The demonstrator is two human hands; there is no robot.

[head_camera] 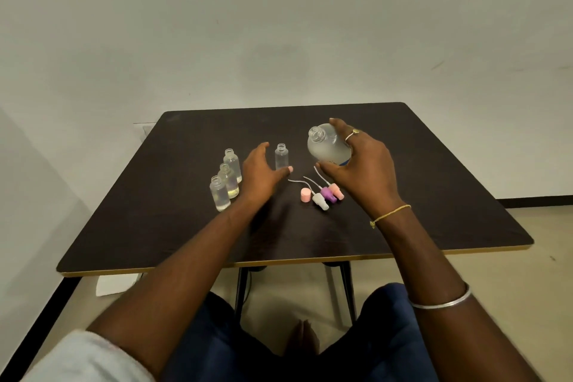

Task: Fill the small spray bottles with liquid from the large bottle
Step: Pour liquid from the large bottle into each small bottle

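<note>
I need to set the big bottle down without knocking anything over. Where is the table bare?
Bare: the table right of the right hand, the far strip behind the bottles, and the near edge below the spray caps. Crowded: the middle, from the three small bottles to the large bottle.

The left forearm (192,245) and right forearm (412,257) reach forward side by side. The left hand (262,175) shows its back, fingers loose and thumb out, holding nothing. The right hand (362,161), with a ring (352,134) on one finger and a thread (391,214) at the wrist, grips the tilted large bottle (325,146).
</note>
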